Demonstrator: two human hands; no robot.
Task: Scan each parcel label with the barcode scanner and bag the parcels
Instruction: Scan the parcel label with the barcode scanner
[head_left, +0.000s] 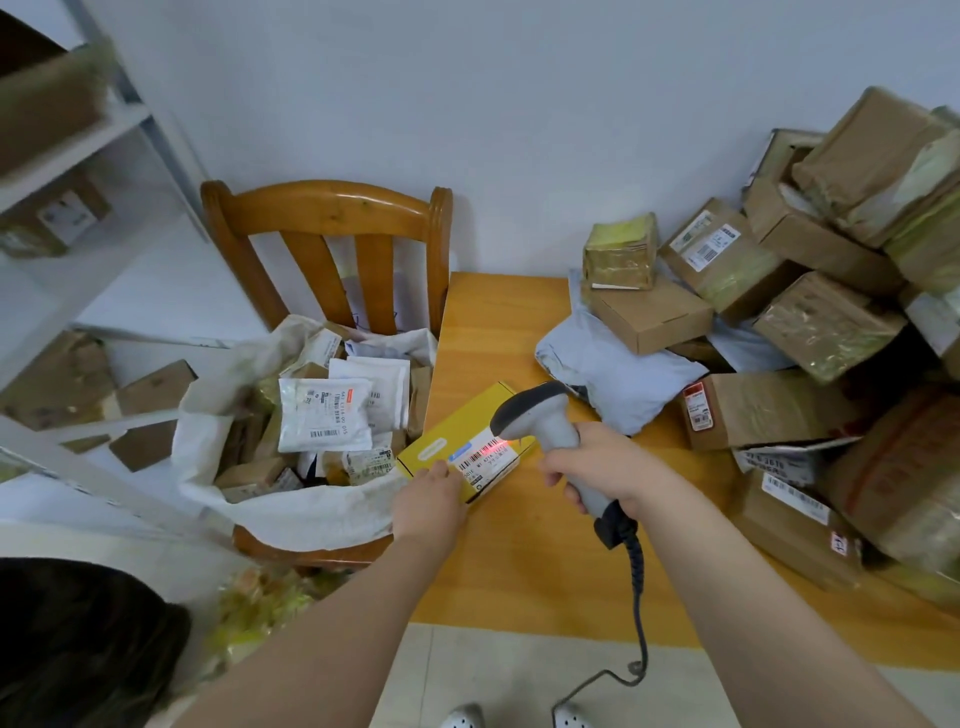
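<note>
The right hand (608, 467) has its fingers wrapped tight round the grip of the grey barcode scanner (540, 415), with the scanner's head pointing down and left at the yellow box (457, 431). A red scan line glows across the white label (488, 457) on top of that box, right over the barcode. The left hand (431, 499) holds the box by its near corner, thumb on the top face just beside the label and fingers tucked under the edge, where they are mostly hidden. The box sits at the left edge of the wooden table (519, 561), tilted, with its left end poking out past the edge towards the white sack (291, 514). The sack stands open on the seat of a wooden chair (322, 208) pushed up beside the table, stuffed with parcels, and a white mailer (324, 415) lies label-up on the heap. The scanner's coiled black cable (636, 571) drops from the handle, over the near table edge and down to the floor. On the right side of the table a pile of cardboard boxes (810, 322) leans against the wall, many with labels, and a grey poly mailer (613, 369) lies at its foot near the scanner. A shelf unit (78, 130) holding more boxes stands on the far left.
</note>
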